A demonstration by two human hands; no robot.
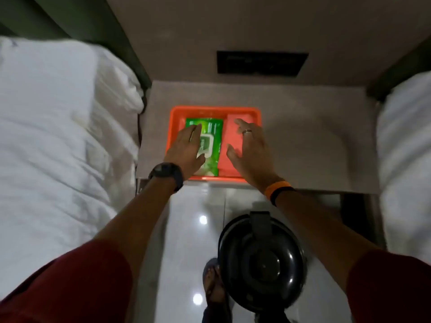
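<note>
Head view: a person's left hand (186,148), fingers straight and relaxed, lies over a green wipes pack (213,136) in the left half of an orange tray (214,108). The right hand (249,148), fingers spread and holding nothing, hovers over a pink cloth (229,134) in the tray's right half. The tray sits on a worktop (303,141).

glossy plastic wipes pack (210,145), orange plastic tray (173,127)

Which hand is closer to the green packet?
Left. The left hand is right over the green packet. The right hand is off to its right, over the pink thing.
</note>
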